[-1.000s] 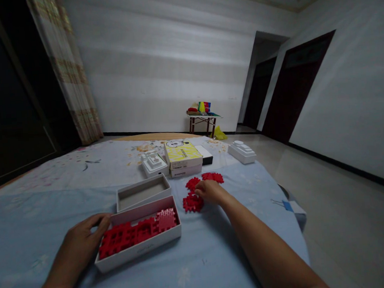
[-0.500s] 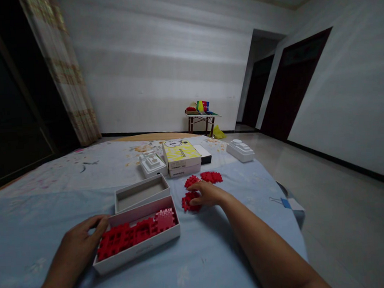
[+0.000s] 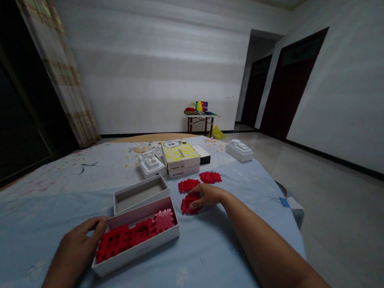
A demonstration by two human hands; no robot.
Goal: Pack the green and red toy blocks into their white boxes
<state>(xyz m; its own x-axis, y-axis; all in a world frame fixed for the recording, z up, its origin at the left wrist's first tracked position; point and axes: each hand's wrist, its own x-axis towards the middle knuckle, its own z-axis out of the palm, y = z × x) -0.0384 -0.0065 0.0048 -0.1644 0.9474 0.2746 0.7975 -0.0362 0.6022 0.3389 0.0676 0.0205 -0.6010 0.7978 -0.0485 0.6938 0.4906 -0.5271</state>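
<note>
Head view: right hand (image 3: 208, 194) lies fingers spread on a red interlocking plastic tile (image 3: 189, 205), right of the white box tray (image 3: 136, 257); two more tiles (image 3: 210, 177) sit beyond it. Left hand (image 3: 81, 241), loosely curled, is at the tray's rim. Press lightly: the bedspread (image 3: 36, 229) looks soft.

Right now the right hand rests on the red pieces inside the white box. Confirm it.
Not so: the head view shows the right hand resting on loose red pieces beside the white box, not inside it.

Red puzzle tile (image 3: 188, 185) now lies flat
</note>
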